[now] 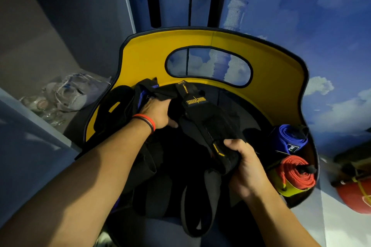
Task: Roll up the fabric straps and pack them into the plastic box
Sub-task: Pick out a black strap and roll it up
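While both hands work over a tangle of black fabric straps (200, 130), a yellow-walled container (281, 78) with dark piping and an oval mesh window fills the middle of the view. Inside it, at the right wall: a rolled blue strap (289, 136) above a rolled red strap (297, 174), both wound tight and lying just beside each other, the red one touching a yellow-green band beneath. More loose black webbing heaped along the left wall and spilling over the near edge toward the camera. Left hand (156, 112), wearing an orange wristband (146, 121), closed around a bunched end of the black strap near the far left of the pile, thumb underneath. Right hand (243, 162) clamped on the other end lower right, fingers curled over a section with yellow lettering. Hands well apart, strap stretched loosely between them, a yellow-on-black label visible midway. Crumpled clear plastic bags (66, 94) on the floor left of the container.
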Motion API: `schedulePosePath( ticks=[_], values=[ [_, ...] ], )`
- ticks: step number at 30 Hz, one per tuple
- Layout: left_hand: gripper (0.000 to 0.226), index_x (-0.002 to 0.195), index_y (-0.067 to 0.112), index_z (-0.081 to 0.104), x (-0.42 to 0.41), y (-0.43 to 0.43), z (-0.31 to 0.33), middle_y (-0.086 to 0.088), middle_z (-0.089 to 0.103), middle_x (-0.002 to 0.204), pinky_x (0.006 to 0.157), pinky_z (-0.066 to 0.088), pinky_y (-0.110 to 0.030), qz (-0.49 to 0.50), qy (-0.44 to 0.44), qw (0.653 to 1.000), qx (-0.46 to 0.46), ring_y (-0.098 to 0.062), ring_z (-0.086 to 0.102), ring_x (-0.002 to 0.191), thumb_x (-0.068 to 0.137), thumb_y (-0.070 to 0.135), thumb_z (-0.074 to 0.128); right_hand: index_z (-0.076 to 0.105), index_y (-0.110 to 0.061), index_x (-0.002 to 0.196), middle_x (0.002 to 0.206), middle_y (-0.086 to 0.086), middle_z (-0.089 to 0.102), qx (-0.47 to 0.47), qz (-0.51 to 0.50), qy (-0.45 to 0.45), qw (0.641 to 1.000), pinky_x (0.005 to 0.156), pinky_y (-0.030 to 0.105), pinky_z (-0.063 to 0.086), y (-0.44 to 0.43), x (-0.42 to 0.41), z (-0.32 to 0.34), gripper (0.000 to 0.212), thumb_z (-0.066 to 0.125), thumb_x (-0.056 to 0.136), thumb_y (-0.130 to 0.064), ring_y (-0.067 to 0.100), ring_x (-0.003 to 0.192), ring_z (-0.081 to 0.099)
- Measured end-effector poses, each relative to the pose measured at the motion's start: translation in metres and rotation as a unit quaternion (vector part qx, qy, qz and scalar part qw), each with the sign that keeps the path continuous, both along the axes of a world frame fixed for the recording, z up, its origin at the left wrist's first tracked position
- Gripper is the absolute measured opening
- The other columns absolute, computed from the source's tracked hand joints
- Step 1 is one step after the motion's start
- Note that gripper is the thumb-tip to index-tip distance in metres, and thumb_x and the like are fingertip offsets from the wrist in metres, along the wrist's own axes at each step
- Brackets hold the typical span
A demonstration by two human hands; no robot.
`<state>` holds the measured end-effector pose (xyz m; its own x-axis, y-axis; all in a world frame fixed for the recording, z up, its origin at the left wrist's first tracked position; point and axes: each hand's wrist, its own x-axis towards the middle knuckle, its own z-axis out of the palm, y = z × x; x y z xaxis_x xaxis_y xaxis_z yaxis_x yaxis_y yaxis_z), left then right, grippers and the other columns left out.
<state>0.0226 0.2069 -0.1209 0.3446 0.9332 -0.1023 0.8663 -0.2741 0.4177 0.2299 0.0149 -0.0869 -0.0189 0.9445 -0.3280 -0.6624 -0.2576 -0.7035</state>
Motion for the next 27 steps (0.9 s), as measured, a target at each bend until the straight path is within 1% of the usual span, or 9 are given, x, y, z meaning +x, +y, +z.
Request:
schedulePosePath(
  ticks=[5,10,15,17,19,21,23,25,27],
  values=[
    [0.09,0.133,0.026,0.056,-0.005,0.002,0.004,-0.002,0.058,0.139,0.107,0.044,-0.041,0.019,-0.015,0.999,-0.031,-0.03,0.051,0.13,0.054,0.037,0.098,0.079,-0.004,0.101,0.107,0.022,0.07,0.01,-0.013,0.051,0.999,0.082,0.041,0.057,-0.012,0.01,-0.004,0.07,0.092,0.035,-0.026,0.032,0.087,0.068],
    [0.082,0.133,0.018,0.06,-0.009,0.014,0.016,-0.004,0.063,0.132,0.105,0.045,-0.037,0.076,-0.024,0.993,-0.093,-0.029,0.056,0.123,0.061,0.033,0.096,0.081,-0.005,0.093,0.095,0.018,0.074,0.014,-0.033,0.055,0.998,0.066,0.034,0.062,-0.02,0.019,0.001,0.072,0.094,0.025,-0.025,0.028,0.075,0.072],
    [0.066,0.116,0.033,0.069,-0.009,0.026,0.007,0.011,0.07,0.114,0.102,0.049,-0.039,0.148,-0.113,0.974,-0.126,-0.019,0.063,0.111,0.056,0.052,0.088,0.08,-0.004,0.089,0.091,0.018,0.072,-0.009,-0.026,0.043,0.999,0.066,0.034,0.061,-0.019,0.019,-0.007,0.067,0.094,0.026,-0.026,0.027,0.073,0.07],
    [0.056,0.117,0.028,0.069,0.0,0.024,0.019,0.008,0.07,0.112,0.098,0.051,-0.035,0.161,-0.194,0.954,-0.161,-0.019,0.065,0.107,0.065,0.04,0.085,0.079,-0.002,0.088,0.088,0.019,0.07,-0.013,-0.006,0.023,1.0,0.065,0.032,0.059,-0.015,0.013,-0.01,0.065,0.095,0.032,-0.031,0.026,0.071,0.069],
    [0.073,0.139,0.03,0.057,0.009,0.016,0.026,0.007,0.061,0.13,0.099,0.047,-0.03,0.127,-0.248,0.938,-0.205,-0.016,0.057,0.118,0.072,0.013,0.079,0.076,-0.001,0.102,0.104,0.024,0.071,-0.011,0.021,0.015,1.0,0.073,0.035,0.059,-0.01,0.007,-0.017,0.059,0.09,0.054,-0.032,0.029,0.083,0.07],
    [0.093,0.154,0.033,0.037,0.016,0.0,0.028,0.008,0.043,0.143,0.106,0.036,-0.026,0.075,-0.216,0.95,-0.212,-0.014,0.04,0.133,0.075,0.005,0.076,0.067,-0.004,0.123,0.119,0.028,0.068,-0.004,0.018,0.006,1.0,0.079,0.038,0.059,-0.004,0.003,-0.022,0.049,0.073,0.076,-0.016,0.034,0.099,0.071],
    [0.095,0.156,0.032,0.03,0.02,-0.007,0.019,0.005,0.031,0.156,0.118,0.023,-0.031,0.064,-0.162,0.971,-0.165,-0.017,0.026,0.145,0.076,0.012,0.078,0.06,-0.017,0.136,0.127,0.022,0.068,0.004,0.04,-0.016,0.999,0.087,0.042,0.057,0.001,0.006,-0.027,0.064,0.066,0.074,0.0,0.036,0.111,0.068],
    [0.074,0.146,0.031,0.044,0.03,-0.007,0.005,0.001,0.03,0.158,0.122,0.017,-0.049,0.078,-0.074,0.99,-0.09,-0.027,0.021,0.149,0.079,0.013,0.07,0.059,-0.026,0.139,0.131,0.011,0.069,-0.001,0.105,-0.057,0.993,0.094,0.041,0.054,0.004,0.009,-0.026,0.078,0.065,0.068,0.006,0.032,0.117,0.066],
    [0.036,0.118,0.022,0.061,0.043,-0.009,-0.001,-0.004,0.047,0.143,0.115,0.025,-0.049,0.084,-0.03,0.996,-0.021,-0.028,0.033,0.139,0.083,0.012,0.062,0.069,-0.017,0.127,0.121,0.012,0.072,-0.011,0.18,-0.106,0.978,0.087,0.034,0.057,0.008,0.01,-0.023,0.064,0.066,0.067,0.005,0.029,0.104,0.069]
  ],
)
